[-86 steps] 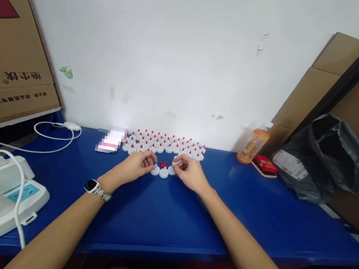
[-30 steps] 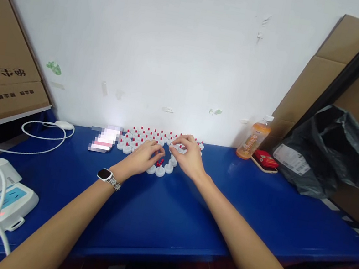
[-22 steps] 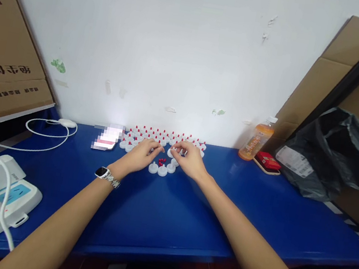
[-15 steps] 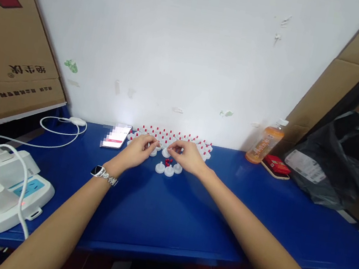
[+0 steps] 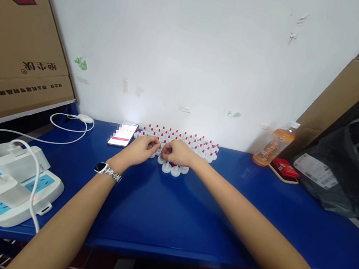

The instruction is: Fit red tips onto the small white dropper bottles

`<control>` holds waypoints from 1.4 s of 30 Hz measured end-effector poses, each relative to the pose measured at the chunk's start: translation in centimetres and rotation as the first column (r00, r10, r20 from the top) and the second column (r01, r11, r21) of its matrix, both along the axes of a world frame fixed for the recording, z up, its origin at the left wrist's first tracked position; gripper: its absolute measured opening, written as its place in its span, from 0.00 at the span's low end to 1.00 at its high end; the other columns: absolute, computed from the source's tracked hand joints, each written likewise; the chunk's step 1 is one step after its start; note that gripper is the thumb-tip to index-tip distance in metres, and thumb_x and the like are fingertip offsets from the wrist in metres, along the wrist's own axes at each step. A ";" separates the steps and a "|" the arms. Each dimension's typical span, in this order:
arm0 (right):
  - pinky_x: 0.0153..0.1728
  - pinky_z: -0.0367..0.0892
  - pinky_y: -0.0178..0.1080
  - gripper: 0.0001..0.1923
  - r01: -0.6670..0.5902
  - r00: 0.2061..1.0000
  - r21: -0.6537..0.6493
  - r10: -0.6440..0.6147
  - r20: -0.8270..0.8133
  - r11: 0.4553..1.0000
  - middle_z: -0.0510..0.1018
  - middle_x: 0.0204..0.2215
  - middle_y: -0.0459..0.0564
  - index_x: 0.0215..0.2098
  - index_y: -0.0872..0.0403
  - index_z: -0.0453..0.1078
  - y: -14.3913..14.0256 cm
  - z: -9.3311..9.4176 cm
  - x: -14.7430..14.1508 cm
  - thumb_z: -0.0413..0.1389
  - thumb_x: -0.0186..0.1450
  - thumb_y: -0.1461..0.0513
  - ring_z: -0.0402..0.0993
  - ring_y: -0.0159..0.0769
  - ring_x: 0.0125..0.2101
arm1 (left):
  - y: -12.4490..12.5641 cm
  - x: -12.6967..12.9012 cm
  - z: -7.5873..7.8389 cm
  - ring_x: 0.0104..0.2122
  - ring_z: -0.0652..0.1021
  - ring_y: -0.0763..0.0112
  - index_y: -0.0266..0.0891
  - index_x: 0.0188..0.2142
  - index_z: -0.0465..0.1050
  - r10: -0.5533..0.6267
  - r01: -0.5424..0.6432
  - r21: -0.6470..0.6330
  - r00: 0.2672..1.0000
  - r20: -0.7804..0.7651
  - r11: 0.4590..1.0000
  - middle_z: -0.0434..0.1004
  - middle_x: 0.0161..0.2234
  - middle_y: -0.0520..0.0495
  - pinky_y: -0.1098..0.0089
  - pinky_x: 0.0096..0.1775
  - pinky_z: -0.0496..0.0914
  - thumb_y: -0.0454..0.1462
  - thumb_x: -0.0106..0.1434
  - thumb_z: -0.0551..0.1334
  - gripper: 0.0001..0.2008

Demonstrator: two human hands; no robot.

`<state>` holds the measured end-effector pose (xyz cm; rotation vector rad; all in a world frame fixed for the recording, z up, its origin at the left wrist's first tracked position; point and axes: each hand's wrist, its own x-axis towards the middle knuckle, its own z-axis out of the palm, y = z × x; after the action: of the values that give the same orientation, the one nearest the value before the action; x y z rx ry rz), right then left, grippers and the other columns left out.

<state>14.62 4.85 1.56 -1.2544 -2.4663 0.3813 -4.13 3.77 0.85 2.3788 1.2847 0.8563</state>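
My left hand and my right hand meet fingertip to fingertip over the blue table. Both pinch at one small white cap between them. Whether a red piece is in the fingers is hidden. Just behind the hands stand rows of white caps with red tips along the wall. Three plain white caps lie just in front of my right hand. A watch sits on my left wrist.
A phone lies left of the caps. A white power strip with plugs and a cable sits front left under a leaning cardboard box. An orange bottle, a red pack and a black bag stand at the right.
My right hand reached back to the rows, then came forward. Both hands have closed in until their fingertips touch. The small red pieces by the plain caps are now hidden.
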 end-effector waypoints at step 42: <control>0.40 0.70 0.37 0.17 0.004 0.759 0.056 0.033 -0.650 0.998 0.79 0.40 0.48 0.48 0.53 0.71 -5.1 -0.6 3.8 0.60 0.60 0.61 0.75 0.34 0.39 | -2.8 4.6 0.0 0.32 0.70 0.68 0.41 0.33 0.60 -0.096 0.077 0.178 0.990 0.103 0.981 0.67 0.31 0.50 0.66 0.36 0.63 0.43 0.74 0.45 0.14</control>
<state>18.46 -0.25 0.99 -0.8717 -1.8631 0.6289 0.44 1.01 0.81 2.4586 1.0953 1.0981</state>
